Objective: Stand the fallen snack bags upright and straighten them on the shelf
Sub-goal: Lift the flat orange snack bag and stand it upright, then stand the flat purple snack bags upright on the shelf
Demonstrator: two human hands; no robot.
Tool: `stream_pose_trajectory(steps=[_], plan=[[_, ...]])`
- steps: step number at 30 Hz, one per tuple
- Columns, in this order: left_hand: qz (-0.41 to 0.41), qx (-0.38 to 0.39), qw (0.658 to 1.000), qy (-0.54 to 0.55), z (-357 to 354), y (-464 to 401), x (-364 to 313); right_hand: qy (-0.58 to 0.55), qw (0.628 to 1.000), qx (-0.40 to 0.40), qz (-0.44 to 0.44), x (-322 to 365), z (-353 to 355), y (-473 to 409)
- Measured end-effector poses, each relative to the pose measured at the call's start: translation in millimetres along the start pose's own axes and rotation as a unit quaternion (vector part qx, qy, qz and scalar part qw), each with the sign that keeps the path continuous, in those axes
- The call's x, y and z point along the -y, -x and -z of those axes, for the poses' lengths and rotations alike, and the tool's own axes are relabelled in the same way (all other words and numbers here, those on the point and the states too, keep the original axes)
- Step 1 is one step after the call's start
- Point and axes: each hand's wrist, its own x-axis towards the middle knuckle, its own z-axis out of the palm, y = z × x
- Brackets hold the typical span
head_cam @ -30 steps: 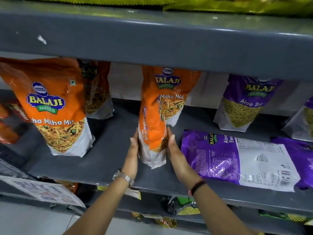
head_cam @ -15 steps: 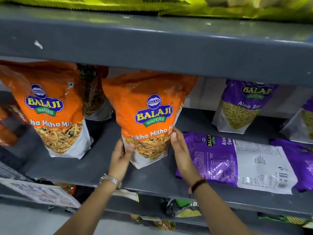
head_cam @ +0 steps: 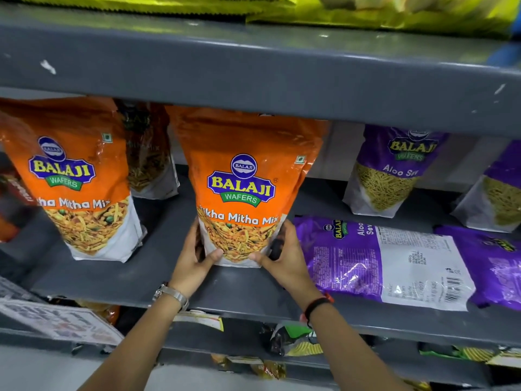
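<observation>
Shelf [head_cam: 158, 266]; orange bag [head_cam: 242, 190] between hands.

The bag in the middle [head_cam: 242, 190] is orange on top and white at the bottom, with a blue, yellow and green sign; the bag on the left [head_cam: 76, 182] has the same colours; the bag lying flat [head_cam: 380, 261] is purple and white; the shelf [head_cam: 158, 272] is dark grey; the bags up top [head_cam: 366, 12] are yellow-green.

My fingers [head_cam: 197, 235] vanish behind the orange bag [head_cam: 242, 193] — its top hides under the upper shelf [head_cam: 253, 80]; far-right purple bag [head_cam: 499, 266] gets cropped.
</observation>
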Motion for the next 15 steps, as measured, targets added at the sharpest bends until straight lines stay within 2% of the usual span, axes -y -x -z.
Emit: stream_pose_trajectory(steps=[2, 5, 8, 9, 10, 12, 13, 15], plan=[[0.019, -0.072, 0.997, 0.001, -13, 13, 4, 0.009, 1.0, 0.018, 0.004, 3, 9, 4], [0.036, -0.239, 0.97, -0.033, -44, 35, -3, 0.048, 0.999, -0.004, -0.016, 5, 39, 6], [0.036, -0.304, 0.949, -0.071, -82, 48, -17, 0.057, 0.996, -0.062, -0.007, 5, 87, 15], [0.061, -0.309, 0.948, -0.053, -98, 51, -24, 0.103, 0.992, -0.067, 0.015, 3, 106, 16], [0.091, -0.309, 0.946, -0.022, -116, 53, -28, 0.179, 0.981, -0.058, 0.039, 0, 127, 16], [0.176, -0.299, 0.937, 0.046, -155, 59, -36, 0.344, 0.937, -0.021, 0.062, -3, 172, 6], [0.226, -0.292, 0.924, 0.101, -175, 63, -43, 0.422, 0.905, 0.004, 0.05, -4, 197, 0], [0.316, -0.264, 0.878, 0.243, -214, 64, -54, 0.518, 0.851, 0.081, -0.033, -3, 241, -14]])
